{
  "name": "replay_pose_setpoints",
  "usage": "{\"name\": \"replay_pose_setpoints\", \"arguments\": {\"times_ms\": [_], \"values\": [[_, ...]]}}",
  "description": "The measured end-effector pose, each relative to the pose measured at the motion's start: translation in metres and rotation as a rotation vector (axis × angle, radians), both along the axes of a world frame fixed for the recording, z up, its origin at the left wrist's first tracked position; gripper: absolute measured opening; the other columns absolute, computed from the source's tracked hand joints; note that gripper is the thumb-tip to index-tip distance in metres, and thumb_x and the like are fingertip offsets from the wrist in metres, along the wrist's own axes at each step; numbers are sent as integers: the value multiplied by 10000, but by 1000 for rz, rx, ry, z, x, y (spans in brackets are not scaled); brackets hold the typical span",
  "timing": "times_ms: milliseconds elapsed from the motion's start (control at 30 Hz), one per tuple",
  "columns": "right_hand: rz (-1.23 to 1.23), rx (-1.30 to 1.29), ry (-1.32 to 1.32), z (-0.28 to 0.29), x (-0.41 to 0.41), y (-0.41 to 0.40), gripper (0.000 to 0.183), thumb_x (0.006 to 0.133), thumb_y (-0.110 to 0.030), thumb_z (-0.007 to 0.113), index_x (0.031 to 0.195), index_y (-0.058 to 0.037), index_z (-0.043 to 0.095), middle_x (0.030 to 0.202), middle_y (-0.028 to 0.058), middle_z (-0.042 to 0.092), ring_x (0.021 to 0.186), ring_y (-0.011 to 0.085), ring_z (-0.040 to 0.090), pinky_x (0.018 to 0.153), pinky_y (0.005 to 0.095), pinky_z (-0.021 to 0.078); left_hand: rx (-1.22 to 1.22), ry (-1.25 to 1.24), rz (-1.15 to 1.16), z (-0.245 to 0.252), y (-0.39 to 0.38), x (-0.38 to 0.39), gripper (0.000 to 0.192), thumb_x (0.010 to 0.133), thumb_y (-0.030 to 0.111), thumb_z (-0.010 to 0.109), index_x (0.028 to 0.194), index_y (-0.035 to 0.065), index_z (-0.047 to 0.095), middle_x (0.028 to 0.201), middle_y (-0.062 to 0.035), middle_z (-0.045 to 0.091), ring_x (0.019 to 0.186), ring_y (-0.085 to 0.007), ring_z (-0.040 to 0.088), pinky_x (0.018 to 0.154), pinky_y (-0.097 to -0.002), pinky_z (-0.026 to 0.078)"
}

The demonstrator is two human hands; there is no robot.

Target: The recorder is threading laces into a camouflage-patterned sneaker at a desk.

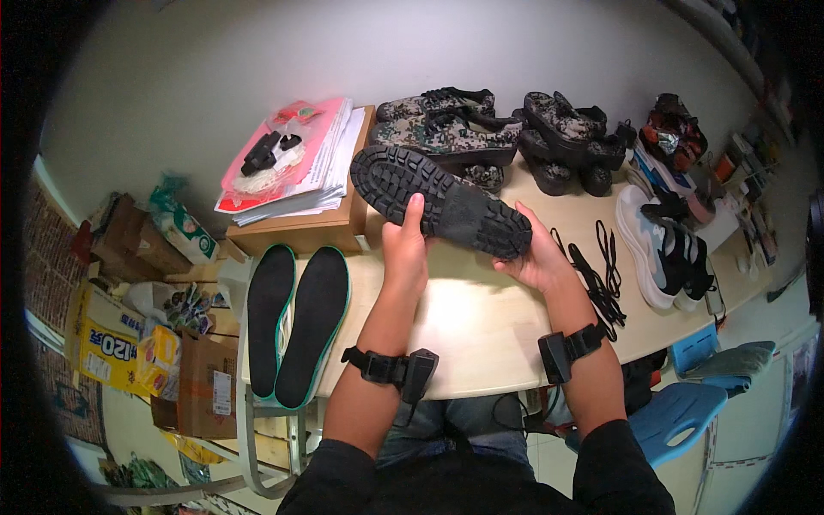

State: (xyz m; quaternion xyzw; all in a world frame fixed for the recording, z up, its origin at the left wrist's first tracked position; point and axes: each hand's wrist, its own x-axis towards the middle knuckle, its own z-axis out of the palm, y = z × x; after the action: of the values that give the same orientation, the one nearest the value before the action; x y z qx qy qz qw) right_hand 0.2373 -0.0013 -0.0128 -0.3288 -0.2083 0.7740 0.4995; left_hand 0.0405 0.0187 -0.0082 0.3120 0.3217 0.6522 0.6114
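Observation:
A camouflage shoe (444, 203) is held above the table, its black lugged sole facing me. My left hand (409, 248) grips it near the middle, thumb lying on the sole. At its right end, my right hand (537, 254) holds the edge, with fingers partly hidden beneath. Behind it stand larger camouflage shoes (444, 135), and more small camouflage shoes (560, 138) are stacked to their right. Two black insoles with green edges (312, 328) lie at the table's left. Black shoelaces (595, 280) lie to the right of my right hand.
A cardboard box (299, 235) at the back left carries a stack of papers (328, 161) and a plastic bag of small parts. White and black sneakers (653, 257) stand at the right of the table (476, 380). Blue chairs (682, 418) are at the lower right, cartons (206, 386) at the left.

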Motion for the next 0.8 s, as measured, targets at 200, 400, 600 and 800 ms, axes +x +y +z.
{"name": "replay_pose_setpoints", "arguments": {"times_ms": [200,400,600,800], "values": [[10,-12,-66,1,-4,1,516,936,-491,439,1015,-8,605,806,121,674,571,242,656,454,353,591,226,28,159,-14,12,-2,383,909,201,613,1224,25,484,1172,-88,594,1011,-205,615,823,-369,543],[-28,-39,-48,4,-6,0,482,954,-469,416,989,-32,617,789,116,680,535,261,646,443,364,584,178,50,108,-6,6,-1,365,884,166,639,1202,41,509,1137,-73,611,988,-191,619,801,-363,546],[-35,-34,-36,2,-4,2,493,957,-463,404,1000,-15,605,788,138,678,533,282,652,441,371,591,169,45,75,-4,4,0,344,851,96,652,1169,36,536,1108,-77,627,983,-203,622,813,-373,536],[-17,-20,-21,-1,-2,4,509,961,-465,387,1002,-6,602,798,139,680,540,282,656,441,371,592,127,-22,51,-1,0,0,339,842,65,638,1159,12,529,1109,-98,625,987,-216,620,821,-384,528]]}}
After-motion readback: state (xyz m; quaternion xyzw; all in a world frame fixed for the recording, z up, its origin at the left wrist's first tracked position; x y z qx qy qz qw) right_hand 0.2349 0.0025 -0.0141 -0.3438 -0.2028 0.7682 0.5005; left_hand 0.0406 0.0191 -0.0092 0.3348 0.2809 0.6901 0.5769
